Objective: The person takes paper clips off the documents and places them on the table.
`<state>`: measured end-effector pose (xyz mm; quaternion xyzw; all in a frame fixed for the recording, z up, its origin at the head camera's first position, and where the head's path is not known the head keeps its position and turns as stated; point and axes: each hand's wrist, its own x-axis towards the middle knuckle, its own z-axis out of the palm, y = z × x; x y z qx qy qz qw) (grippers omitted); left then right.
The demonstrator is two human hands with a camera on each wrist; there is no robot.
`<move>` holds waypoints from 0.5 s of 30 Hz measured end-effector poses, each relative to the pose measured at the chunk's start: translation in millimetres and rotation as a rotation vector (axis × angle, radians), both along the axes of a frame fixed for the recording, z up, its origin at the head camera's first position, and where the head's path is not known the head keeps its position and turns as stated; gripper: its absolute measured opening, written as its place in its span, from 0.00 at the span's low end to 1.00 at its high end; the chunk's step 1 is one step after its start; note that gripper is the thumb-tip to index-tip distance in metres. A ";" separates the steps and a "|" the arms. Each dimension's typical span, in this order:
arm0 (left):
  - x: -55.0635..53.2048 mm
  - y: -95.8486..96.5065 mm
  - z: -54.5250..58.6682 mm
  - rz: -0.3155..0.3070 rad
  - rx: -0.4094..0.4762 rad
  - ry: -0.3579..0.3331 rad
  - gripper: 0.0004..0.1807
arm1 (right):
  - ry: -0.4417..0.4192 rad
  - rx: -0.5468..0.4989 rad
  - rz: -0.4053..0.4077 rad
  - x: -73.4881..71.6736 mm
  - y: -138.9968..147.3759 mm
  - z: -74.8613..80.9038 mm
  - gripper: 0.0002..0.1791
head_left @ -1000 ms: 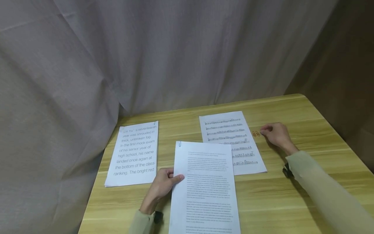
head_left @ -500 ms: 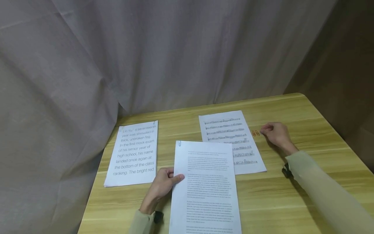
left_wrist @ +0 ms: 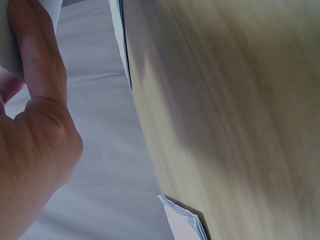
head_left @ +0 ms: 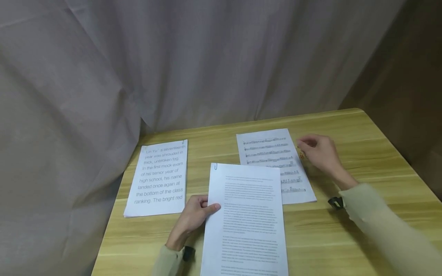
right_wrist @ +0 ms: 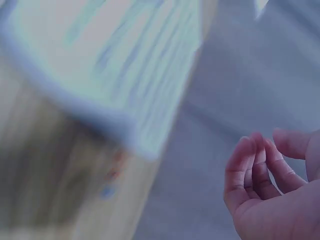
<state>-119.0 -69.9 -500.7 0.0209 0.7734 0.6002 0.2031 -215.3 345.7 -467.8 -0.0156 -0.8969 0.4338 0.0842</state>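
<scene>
My left hand grips the left edge of a printed document, thumb on top and fingers behind. A paper clip sits at its top left corner. In the head view my right hand is raised beside the sheet music, thumb and fingertips together. A tiny dark tip of a paper clip barely shows at those fingertips. Orange paper clips lie just below this hand, partly hidden by it. The right wrist view, blurred, shows a blue spot beside them on the table.
A large-print stack of sheets, clipped at its top right corner, lies at the left on the wooden table. The held document overlaps the sheet music's lower left. Behind the table's far edge hangs a grey curtain.
My right hand has lifted from the row of paper clips and moved left and away from me, towards the sheet music's right edge. The left hand keeps its grip on the document.
</scene>
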 end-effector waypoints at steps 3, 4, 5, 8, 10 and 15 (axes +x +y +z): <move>0.0 1.8 -0.5 0.007 -0.006 0.013 0.14 | 0.027 -0.013 0.066 6.4 -27.3 13.4 0.19; 0.1 2.4 -0.3 0.009 -0.008 0.017 0.14 | 0.029 -0.016 0.090 7.4 -35.9 17.1 0.18; 0.1 2.9 -0.4 0.009 -0.012 0.021 0.14 | 0.026 -0.017 0.113 8.2 -44.3 20.5 0.17; 0.0 4.7 -0.2 0.008 -0.017 0.030 0.14 | 0.014 -0.017 0.192 8.4 -69.0 27.3 0.15; 0.6 5.5 -0.2 0.006 -0.016 0.033 0.14 | 0.007 -0.021 0.246 7.1 -85.5 29.2 0.14; 1.7 7.4 -0.4 -0.012 -0.006 0.033 0.14 | 0.032 -0.028 0.391 2.5 -124.6 27.7 0.14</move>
